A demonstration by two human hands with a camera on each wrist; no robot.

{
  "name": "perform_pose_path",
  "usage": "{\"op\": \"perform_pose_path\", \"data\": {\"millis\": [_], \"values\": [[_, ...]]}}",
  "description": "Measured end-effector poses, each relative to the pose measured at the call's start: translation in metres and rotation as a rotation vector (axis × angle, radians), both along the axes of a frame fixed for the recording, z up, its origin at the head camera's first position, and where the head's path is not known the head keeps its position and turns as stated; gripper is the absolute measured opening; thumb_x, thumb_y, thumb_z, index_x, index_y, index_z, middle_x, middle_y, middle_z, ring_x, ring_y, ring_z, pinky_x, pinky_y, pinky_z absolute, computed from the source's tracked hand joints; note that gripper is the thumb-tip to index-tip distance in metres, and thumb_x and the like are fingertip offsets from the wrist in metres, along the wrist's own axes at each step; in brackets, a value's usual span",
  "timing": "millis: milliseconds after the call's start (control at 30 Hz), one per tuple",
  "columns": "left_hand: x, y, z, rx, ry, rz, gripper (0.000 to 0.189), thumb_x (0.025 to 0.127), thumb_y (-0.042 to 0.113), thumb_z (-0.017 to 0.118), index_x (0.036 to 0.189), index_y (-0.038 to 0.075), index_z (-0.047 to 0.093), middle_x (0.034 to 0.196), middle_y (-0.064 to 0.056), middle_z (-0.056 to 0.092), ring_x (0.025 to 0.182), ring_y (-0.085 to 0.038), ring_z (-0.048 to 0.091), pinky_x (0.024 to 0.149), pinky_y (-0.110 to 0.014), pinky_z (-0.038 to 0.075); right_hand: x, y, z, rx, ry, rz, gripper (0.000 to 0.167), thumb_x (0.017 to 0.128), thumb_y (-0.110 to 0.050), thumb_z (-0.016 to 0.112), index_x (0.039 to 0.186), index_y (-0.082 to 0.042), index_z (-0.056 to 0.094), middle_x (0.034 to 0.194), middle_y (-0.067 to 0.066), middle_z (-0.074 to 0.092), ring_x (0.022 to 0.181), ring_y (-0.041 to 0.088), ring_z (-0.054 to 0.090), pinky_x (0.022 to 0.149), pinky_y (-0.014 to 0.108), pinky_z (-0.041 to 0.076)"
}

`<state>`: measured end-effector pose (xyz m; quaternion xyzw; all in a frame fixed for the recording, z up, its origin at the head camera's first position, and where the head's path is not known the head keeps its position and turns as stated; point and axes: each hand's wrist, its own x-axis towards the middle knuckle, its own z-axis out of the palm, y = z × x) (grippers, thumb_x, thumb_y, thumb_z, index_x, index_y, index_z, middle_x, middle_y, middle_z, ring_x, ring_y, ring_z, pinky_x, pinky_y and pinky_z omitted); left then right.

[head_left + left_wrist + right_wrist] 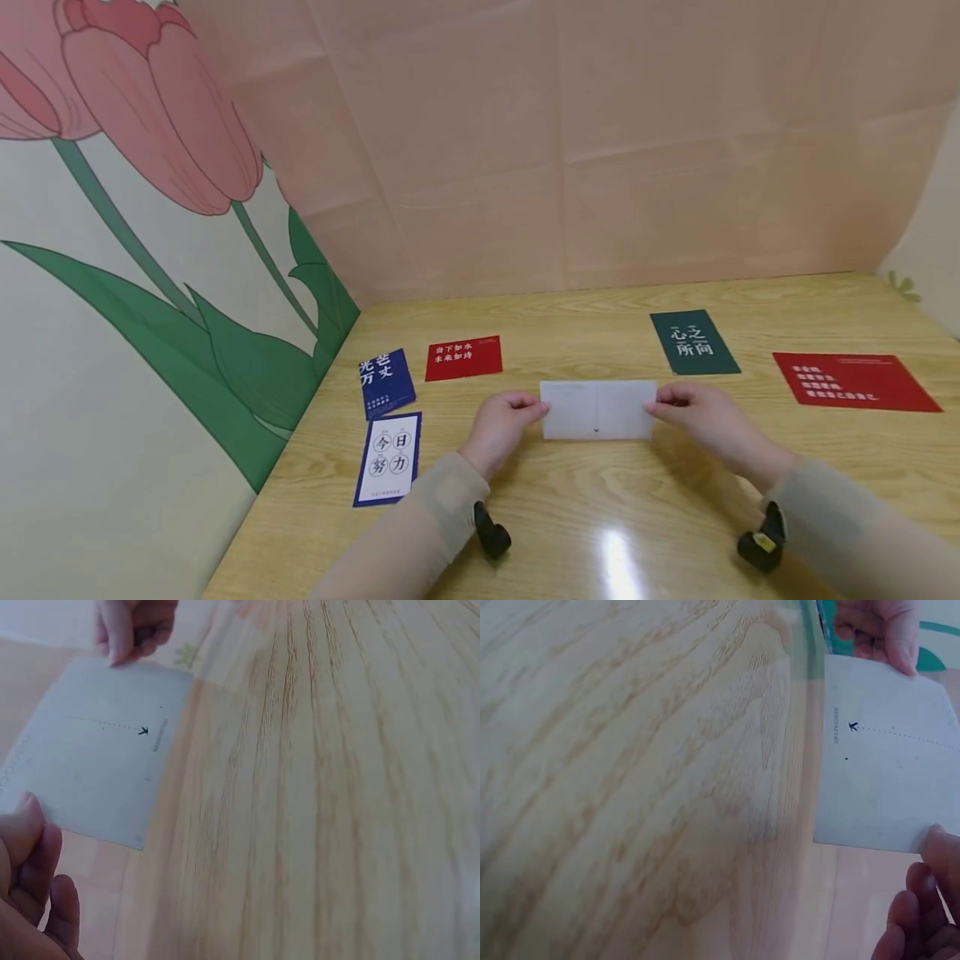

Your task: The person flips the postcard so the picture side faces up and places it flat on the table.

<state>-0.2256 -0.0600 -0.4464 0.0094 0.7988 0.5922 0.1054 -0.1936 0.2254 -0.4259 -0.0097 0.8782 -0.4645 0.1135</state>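
Observation:
A white postcard (570, 410) is held up over the middle of the table, its back facing me. My left hand (504, 429) pinches its left edge between thumb and fingers, and my right hand (708, 425) pinches the right edge. Both wrist views show a dotted line down the card's middle, ending in a small dark bird-like mark. In the left wrist view the card (105, 750) slants between the two hands; the right wrist view shows the card (885, 757) from the other side. Its front is hidden.
On the wooden table (540, 533) lie a dark blue card (386, 387), a blue-bordered white card (386, 479), a red card (480, 367), a green card (705, 362) and another red card (892, 379). A tulip-painted wall (90, 400) borders the left; a pinkish sheet (585, 167) hangs behind.

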Motion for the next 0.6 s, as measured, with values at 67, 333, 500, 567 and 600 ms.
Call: {"op": "perform_pose_path", "data": {"millis": [67, 333, 500, 567, 600], "values": [[0.0002, -0.0013, 0.0010, 0.011, -0.004, -0.009, 0.013, 0.087, 0.029, 0.072, 0.085, 0.016, 0.074, 0.086, 0.003, 0.069, 0.087, -0.016, 0.057, 0.086, -0.037, 0.044, 0.0009, 0.0000, 0.0015, 0.000, 0.007, -0.003, 0.044, 0.094, -0.043, 0.060, 0.115, -0.004, 0.063, 0.115, 0.012, 0.061, 0.100, 0.028, 0.050, 0.079, 0.038, 0.042], [0.0009, -0.0040, 0.0025, 0.030, 0.018, -0.037, 0.016, 0.087, 0.032, 0.071, 0.086, 0.017, 0.076, 0.087, 0.005, 0.072, 0.088, -0.016, 0.058, 0.082, -0.035, 0.044, 0.0036, 0.0000, 0.0059, -0.026, 0.000, -0.007, 0.044, 0.094, -0.046, 0.059, 0.114, -0.007, 0.064, 0.113, 0.011, 0.063, 0.103, 0.030, 0.050, 0.081, 0.039, 0.040], [0.0006, -0.0044, 0.0011, 0.024, 0.063, -0.054, 0.015, 0.090, 0.028, 0.068, 0.091, 0.016, 0.077, 0.092, 0.007, 0.072, 0.089, -0.013, 0.059, 0.083, -0.034, 0.046, 0.0040, 0.0009, 0.0045, -0.013, 0.046, 0.009, 0.042, 0.096, -0.041, 0.057, 0.118, -0.006, 0.064, 0.117, 0.013, 0.064, 0.104, 0.029, 0.052, 0.081, 0.041, 0.042], [0.0005, -0.0047, 0.0007, 0.022, 0.074, -0.067, 0.016, 0.092, 0.027, 0.066, 0.096, 0.016, 0.077, 0.094, 0.007, 0.072, 0.091, -0.011, 0.060, 0.086, -0.035, 0.047, 0.0039, 0.0015, 0.0038, -0.002, 0.062, 0.019, 0.042, 0.097, -0.039, 0.056, 0.121, -0.005, 0.062, 0.119, 0.013, 0.064, 0.107, 0.030, 0.054, 0.084, 0.046, 0.044], [0.0006, -0.0048, 0.0005, 0.021, 0.080, -0.074, 0.018, 0.093, 0.026, 0.064, 0.099, 0.015, 0.076, 0.095, 0.007, 0.072, 0.092, -0.011, 0.061, 0.087, -0.036, 0.048, 0.0039, 0.0019, 0.0036, 0.002, 0.066, 0.022, 0.042, 0.097, -0.038, 0.056, 0.122, -0.005, 0.062, 0.120, 0.013, 0.064, 0.109, 0.031, 0.054, 0.085, 0.048, 0.044]]}}
